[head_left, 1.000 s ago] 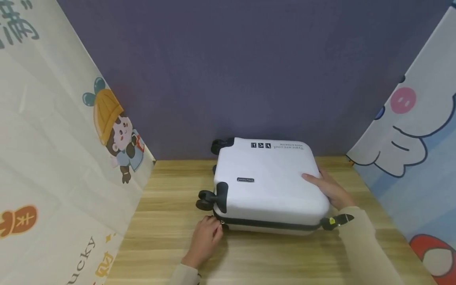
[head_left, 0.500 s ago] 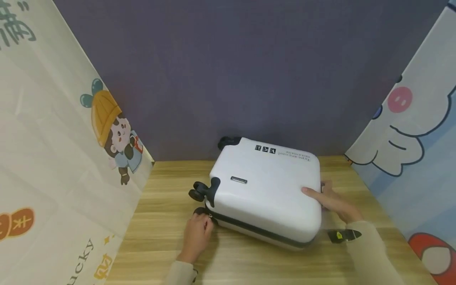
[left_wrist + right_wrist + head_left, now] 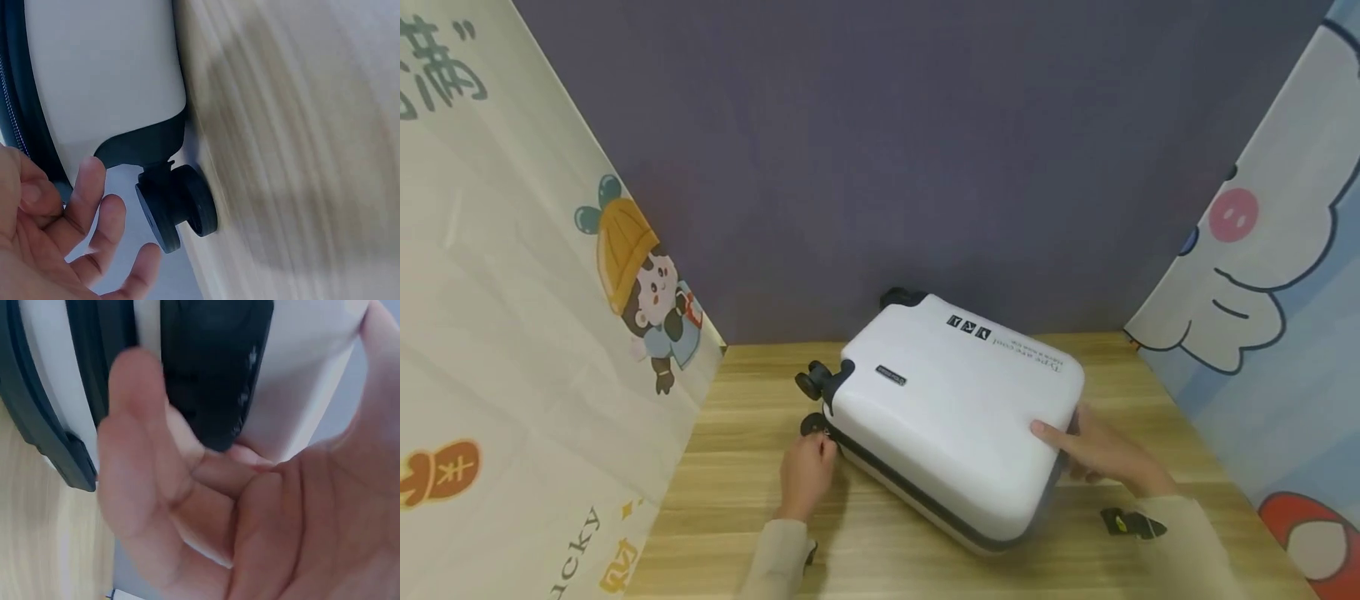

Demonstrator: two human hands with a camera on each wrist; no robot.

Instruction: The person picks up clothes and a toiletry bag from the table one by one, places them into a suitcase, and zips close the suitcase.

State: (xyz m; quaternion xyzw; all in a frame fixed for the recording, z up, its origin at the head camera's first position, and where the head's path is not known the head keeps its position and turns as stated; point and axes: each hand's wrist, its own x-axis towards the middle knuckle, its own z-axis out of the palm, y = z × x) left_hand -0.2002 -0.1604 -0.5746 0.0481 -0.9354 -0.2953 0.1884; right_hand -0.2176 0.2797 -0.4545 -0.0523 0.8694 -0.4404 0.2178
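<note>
A white hard-shell suitcase [image 3: 958, 425] with black wheels lies flat and turned at an angle on the wooden table. My left hand [image 3: 807, 473] is at its near left corner, beside a wheel [image 3: 175, 209]. Thumb and index finger pinch at the zipper [image 3: 14, 112], where the pull is hidden behind them; the other fingers stay loosely bent. My right hand [image 3: 1101, 450] grips the opposite end, thumb on the top shell and fingers around the side. In the right wrist view those fingers pass by a black lock panel [image 3: 215, 369] and a black carry handle [image 3: 47, 406].
The wooden tabletop [image 3: 737, 450] extends around the suitcase. A dark wall [image 3: 925, 167] rises behind, close to the rear wheel. Printed cloth panels stand at the left [image 3: 527, 292] and right [image 3: 1285, 317]. A black piece with a yellow mark [image 3: 1123, 522] sits at the right wrist.
The suitcase has turned clockwise, its right end swinging toward me. My right hand has come nearer with it, and my left hand has shifted left and slightly away with the corner.
</note>
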